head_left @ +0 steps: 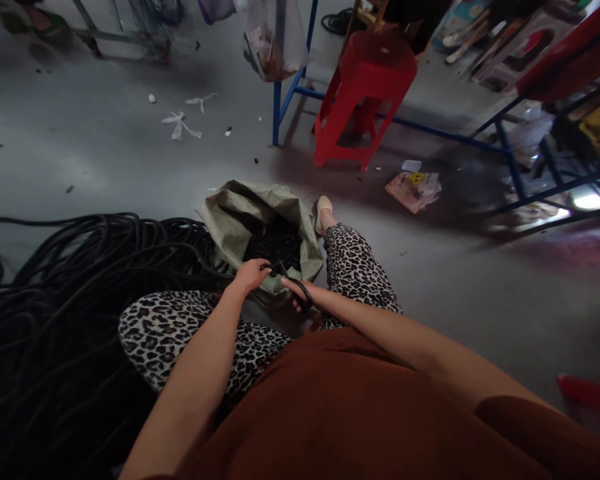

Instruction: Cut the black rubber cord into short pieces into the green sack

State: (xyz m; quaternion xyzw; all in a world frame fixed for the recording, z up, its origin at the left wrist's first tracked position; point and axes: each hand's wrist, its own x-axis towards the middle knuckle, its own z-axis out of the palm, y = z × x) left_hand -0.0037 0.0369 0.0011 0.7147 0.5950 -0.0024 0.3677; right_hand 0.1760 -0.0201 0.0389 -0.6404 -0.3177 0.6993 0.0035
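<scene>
Over the near edge of an open woven sack (215, 213), my left hand (251, 275) is closed, with a short dark end of black rubber cord (265, 267) at its fingertips. My right hand (300, 292) grips scissors (304, 300) by their black handles. Their blades point up and left, close to the fingers of my left hand. Many small black pieces (267, 245) lie in the sack. A large heap of long black cord (130, 247) spreads over the floor on the left, reaching the sack's side.
A red plastic stool (375, 63) stands beyond the sack near a blue metal frame (276, 100). A plastic bag (275, 43) hangs from the frame. White scraps (179, 123) and a pinkish packet (414, 190) lie on the floor. Another person's feet (457, 47) show at the upper right.
</scene>
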